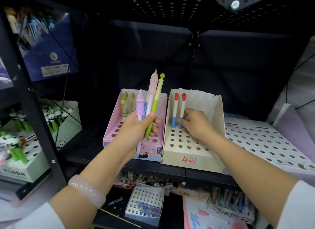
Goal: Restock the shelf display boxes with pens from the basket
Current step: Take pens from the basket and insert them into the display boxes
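My left hand (136, 128) grips a bunch of pens (150, 99) upright in front of the pink display box (110, 135); the bunch has a purple-grip pen, a pink-grip pen and a green one. Two green pens (128, 102) stand at the back of that pink box. My right hand (194, 123) reaches into the beige display box (192, 159) and pinches the lower blue part of a red-topped pen (182, 109) standing in a hole. A second red-topped pen (175, 109) stands just left of it. No basket is in view.
A white perforated tray (265, 140) lies to the right on the same black shelf (153, 168). Panda pen boxes (56, 119) stand on the left rack. Below the shelf sit a white holed box (144, 203) and other stationery boxes.
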`<state>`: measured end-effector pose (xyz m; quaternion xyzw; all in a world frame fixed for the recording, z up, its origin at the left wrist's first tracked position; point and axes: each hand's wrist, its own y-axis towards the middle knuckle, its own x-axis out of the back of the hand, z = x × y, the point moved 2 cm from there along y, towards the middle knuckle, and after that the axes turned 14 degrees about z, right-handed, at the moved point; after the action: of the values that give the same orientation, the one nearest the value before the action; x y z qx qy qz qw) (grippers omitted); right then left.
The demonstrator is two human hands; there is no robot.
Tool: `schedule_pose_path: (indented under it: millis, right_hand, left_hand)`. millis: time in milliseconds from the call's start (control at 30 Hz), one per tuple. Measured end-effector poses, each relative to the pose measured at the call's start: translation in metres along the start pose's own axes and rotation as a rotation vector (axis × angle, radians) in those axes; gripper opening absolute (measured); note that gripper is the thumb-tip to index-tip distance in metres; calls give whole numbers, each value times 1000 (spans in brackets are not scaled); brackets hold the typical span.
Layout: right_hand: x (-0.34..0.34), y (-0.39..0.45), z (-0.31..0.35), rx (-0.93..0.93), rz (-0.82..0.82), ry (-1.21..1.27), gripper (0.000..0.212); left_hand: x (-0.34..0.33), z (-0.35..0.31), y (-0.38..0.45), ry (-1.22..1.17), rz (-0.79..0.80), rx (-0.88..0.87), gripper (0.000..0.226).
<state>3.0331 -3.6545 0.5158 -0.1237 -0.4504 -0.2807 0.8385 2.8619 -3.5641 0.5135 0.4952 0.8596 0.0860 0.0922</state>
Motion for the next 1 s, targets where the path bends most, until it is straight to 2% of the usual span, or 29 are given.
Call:
schedule_pose_path:
  millis: [100, 200, 233, 300, 333, 400, 467, 533, 567, 633, 733, 1000]
  right_hand:
    - [2, -7, 2, -50, -53, 23, 15]
    - [24, -19, 23, 84, -267, 137, 16]
    - [30, -22, 34, 145, -237, 280, 17]
    - [29, -30, 54, 220, -31, 553, 20]
    - [25, -34, 60, 242, 54, 599, 22]
    - [22, -38, 63, 263, 89, 595, 25]
    - [30, -39, 58, 252, -4, 648, 23]
    - [48, -37, 45, 217, -177, 714, 21]
    - [57, -36, 37, 193, -272, 680, 21]
    - [67, -31, 22, 129, -403, 451, 22]
    - [61, -18, 10, 63, -374, 151, 18]
    - [42, 3, 7, 28, -330, -155, 27]
  left_hand:
    - [0, 1, -2, -41, 5, -13, 17]
    - [-4, 2, -2, -58, 29, -11, 14]
    - [-9, 2, -2, -66, 45, -8, 13]
    - [-20, 2, -2, -85, 77, 0, 11]
    - [-26, 2, -2, -96, 91, 3, 10]
    - [-34, 2, -2, -130, 107, 7, 10]
    - [-34, 1, -4, -160, 102, 17, 12]
    - [-29, 0, -4, -138, 77, 28, 13]
    - [-26, -1, -4, -112, 63, 28, 13]
    - [-20, -3, -4, -58, 27, 23, 12]
    - [-16, -4, -3, -30, -13, 45, 10]
    - [-10, -5, -3, -39, -8, 51, 13]
